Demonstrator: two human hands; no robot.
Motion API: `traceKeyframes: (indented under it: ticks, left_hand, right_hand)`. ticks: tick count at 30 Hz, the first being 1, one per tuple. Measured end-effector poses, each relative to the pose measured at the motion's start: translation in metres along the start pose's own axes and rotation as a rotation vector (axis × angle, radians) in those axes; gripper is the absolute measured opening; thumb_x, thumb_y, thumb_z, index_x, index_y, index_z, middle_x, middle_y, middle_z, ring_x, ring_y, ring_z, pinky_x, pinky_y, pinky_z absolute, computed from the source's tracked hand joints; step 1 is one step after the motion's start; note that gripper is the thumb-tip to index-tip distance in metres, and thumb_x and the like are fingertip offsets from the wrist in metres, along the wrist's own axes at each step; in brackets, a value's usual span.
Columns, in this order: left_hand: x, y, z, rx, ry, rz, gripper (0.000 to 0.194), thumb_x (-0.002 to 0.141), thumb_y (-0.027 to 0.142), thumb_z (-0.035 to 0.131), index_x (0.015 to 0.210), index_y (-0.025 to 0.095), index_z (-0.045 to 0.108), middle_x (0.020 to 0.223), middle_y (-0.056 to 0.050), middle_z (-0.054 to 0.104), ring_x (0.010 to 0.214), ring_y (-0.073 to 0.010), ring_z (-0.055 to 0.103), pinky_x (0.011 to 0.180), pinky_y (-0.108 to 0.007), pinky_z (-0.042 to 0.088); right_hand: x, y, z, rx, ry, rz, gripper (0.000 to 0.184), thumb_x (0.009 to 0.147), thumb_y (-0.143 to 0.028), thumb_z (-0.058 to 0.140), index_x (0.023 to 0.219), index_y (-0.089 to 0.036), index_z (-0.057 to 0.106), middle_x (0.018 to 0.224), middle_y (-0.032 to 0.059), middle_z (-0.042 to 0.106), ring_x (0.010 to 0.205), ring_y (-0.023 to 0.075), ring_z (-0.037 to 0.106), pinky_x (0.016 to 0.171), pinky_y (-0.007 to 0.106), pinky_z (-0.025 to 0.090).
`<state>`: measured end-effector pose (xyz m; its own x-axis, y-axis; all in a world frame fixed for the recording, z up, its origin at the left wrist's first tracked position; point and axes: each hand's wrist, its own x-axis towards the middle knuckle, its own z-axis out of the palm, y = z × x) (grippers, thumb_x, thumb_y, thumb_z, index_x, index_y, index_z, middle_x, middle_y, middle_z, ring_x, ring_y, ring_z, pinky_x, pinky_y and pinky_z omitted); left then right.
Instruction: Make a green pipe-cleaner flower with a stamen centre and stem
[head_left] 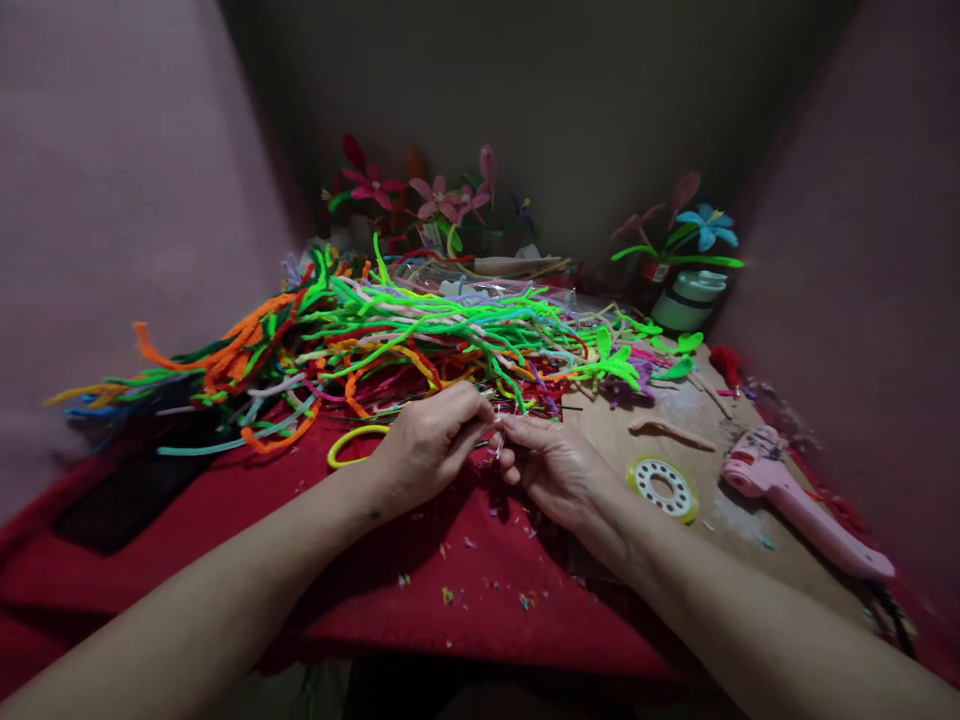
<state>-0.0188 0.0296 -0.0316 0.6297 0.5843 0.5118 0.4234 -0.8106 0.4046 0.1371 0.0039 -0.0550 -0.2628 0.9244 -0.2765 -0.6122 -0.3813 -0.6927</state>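
Observation:
My left hand (442,430) and my right hand (559,465) meet over the front of the red-covered table, fingertips nearly touching. Both are closed in a pinch on a small, thin whitish piece (498,440); its kind is too small and blurred to make out. Just behind the hands lies a big heap of pipe cleaners (450,325) in green, orange, red, white and other colours. A yellow ring-shaped handle (346,446), probably of scissors, shows beside my left wrist, the remainder hidden.
On a brown board at right are a tape roll (662,489) and a pink glue gun (806,500). A dark phone-like slab (127,500) lies left. Pipe-cleaner flowers (435,198) and a pale green jar (690,300) stand behind. Coloured scraps (448,596) dot the red cloth (352,590).

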Motion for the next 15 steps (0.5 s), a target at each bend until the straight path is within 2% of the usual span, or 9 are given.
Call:
traceKeyframes:
  ticks: [10,15]
  left_hand:
    - [-0.005,-0.012,0.002,0.160,-0.053,0.128,0.014,0.088,0.014,0.043,0.082,0.013,0.056,0.076,-0.004,0.054,0.068,-0.0116,0.050,0.062,-0.023,0.040]
    - [-0.006,-0.013,0.002,0.179,-0.069,0.115,0.015,0.087,0.015,0.043,0.085,0.015,0.057,0.079,-0.004,0.056,0.071,-0.0122,0.052,0.064,-0.022,0.040]
  right_hand:
    - [0.000,0.000,-0.001,-0.035,-0.033,0.018,0.011,0.067,-0.015,0.068,0.076,-0.008,0.068,0.056,0.0008,0.059,0.042,0.0073,0.052,0.035,0.016,0.040]
    - [0.000,0.000,-0.001,-0.054,-0.014,-0.008,0.014,0.063,-0.017,0.072,0.075,-0.010,0.068,0.057,0.0007,0.060,0.043,0.0082,0.053,0.035,0.017,0.041]
